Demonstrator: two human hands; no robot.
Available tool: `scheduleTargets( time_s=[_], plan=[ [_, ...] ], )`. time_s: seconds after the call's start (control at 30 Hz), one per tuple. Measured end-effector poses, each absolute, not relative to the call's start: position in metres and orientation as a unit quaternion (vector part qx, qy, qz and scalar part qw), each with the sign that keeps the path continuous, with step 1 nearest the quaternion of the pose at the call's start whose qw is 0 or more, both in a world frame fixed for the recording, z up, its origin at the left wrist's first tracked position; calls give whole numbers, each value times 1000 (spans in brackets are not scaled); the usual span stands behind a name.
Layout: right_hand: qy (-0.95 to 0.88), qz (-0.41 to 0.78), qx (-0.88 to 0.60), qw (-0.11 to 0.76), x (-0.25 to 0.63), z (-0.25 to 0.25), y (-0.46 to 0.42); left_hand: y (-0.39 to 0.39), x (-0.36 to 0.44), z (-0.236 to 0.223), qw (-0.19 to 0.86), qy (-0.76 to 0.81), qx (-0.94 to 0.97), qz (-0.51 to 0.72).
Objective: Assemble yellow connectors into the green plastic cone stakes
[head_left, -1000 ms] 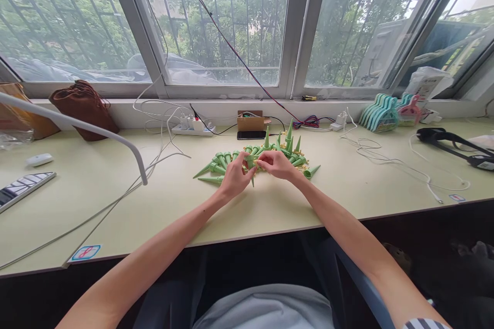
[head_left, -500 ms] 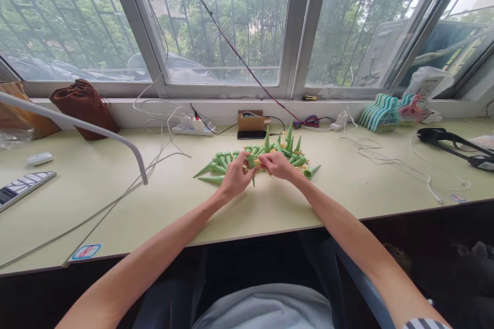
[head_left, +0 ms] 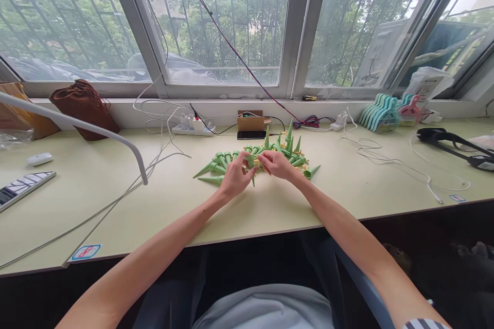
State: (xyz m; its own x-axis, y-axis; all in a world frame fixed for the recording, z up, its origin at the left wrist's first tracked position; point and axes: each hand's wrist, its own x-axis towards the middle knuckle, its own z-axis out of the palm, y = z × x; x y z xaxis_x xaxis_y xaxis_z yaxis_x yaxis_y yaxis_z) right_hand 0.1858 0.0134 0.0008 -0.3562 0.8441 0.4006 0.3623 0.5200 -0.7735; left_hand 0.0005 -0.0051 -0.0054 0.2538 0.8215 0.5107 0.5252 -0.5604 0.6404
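Note:
My left hand (head_left: 236, 177) is closed around a green plastic plant watering spike (head_left: 250, 161), its pointed end showing below the fingers. My right hand (head_left: 276, 163) pinches a small yellow valve piece (head_left: 257, 163) at the side of that spike; the fingers partly hide it. Behind and around both hands lies a pile of similar green spikes, some lying flat to the left (head_left: 218, 163), others standing point-up at the right (head_left: 289, 136). Small yellow pieces (head_left: 304, 157) are mixed in among them. One loose spike (head_left: 312, 171) lies near my right wrist.
A phone (head_left: 251, 135) leans by a cardboard box (head_left: 250, 122) behind the pile. A power strip (head_left: 193, 128) with cables stands at the back left. A white curved arm (head_left: 127, 141) crosses the left side. Teal hangers (head_left: 380, 113) and a black headset (head_left: 455, 148) are at right.
My right fingers have shifted slightly at the yellow valve piece, a little away and back. My left hand stays in place with the spike.

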Motion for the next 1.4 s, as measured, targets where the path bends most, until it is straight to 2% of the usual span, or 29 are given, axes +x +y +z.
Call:
scheduleTargets(
  time_s=[1.4],
  plan=[
    [-782,301,-384,387,187,1,12,-5,1,-5,173,431,772,433]
  ],
)
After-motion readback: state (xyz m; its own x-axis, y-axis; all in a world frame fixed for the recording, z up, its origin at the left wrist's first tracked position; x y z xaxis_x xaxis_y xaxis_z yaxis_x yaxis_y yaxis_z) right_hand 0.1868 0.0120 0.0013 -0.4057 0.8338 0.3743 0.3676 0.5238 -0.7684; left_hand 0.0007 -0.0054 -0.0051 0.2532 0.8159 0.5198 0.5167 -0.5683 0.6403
